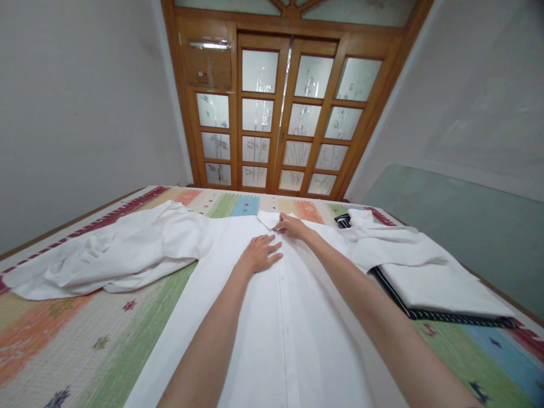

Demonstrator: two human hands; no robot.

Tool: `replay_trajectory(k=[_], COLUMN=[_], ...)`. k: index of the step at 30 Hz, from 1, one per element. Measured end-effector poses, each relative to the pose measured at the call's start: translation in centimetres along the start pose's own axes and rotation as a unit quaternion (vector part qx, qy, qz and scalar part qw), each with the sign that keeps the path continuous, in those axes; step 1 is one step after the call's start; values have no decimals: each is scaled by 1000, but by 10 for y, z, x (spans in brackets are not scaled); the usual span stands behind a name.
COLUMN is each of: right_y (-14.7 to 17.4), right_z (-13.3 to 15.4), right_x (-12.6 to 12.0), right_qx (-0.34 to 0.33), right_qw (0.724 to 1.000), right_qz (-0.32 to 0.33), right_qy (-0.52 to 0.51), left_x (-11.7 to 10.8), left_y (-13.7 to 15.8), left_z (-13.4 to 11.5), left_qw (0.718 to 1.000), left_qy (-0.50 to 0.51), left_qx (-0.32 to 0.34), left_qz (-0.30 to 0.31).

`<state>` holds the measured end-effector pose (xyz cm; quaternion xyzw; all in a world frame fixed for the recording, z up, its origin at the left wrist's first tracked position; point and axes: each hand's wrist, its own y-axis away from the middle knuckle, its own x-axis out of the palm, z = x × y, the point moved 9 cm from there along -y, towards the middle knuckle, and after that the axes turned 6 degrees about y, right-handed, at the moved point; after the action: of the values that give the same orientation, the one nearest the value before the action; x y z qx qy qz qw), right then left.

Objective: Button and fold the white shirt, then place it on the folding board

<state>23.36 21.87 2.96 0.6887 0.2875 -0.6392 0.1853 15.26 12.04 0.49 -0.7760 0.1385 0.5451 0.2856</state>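
A white button-up shirt (255, 317) lies spread front side up on a patterned bed cover, its sleeves stretched out to both sides. My left hand (261, 253) rests flat on the chest beside the button placket, fingers spread. At the neck, my right hand (292, 226) pinches the shirt collar (268, 219) between thumb and fingers. The left-side sleeve (123, 255) is rumpled. On the right, the other sleeve (395, 246) lies across a stack of folded white clothes.
The folded white clothes (446, 292) sit on black striped fabric (463, 318) at the right. Another black striped piece (342, 221) shows near the far edge. The striped bed cover (140, 340) reaches towards wooden glass-paned doors (283, 113). A pale green headboard-like panel (459, 215) stands at right.
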Motion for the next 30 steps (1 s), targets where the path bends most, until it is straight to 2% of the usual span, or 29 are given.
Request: replay_trajectory(k=[9,20,24,30], right_y=[-5,-3,1,11], right_z=[4,14,14,11], right_x=[-2,-3,2,10], right_qx=[-10,-50,-26,45], right_qw=[1000,996,996,996], right_qz=[-4,27,24,-13], right_qy=[21,70,86,76], left_x=[0,7,6,4], left_y=[-1,-1,-1,0], left_z=[1,5,3,-1], left_qw=[1000,1000,1000,1000], left_qy=[-3,5,-2,-6], left_qx=[-16,-19,-16,-5], left_qz=[11,19,24,28])
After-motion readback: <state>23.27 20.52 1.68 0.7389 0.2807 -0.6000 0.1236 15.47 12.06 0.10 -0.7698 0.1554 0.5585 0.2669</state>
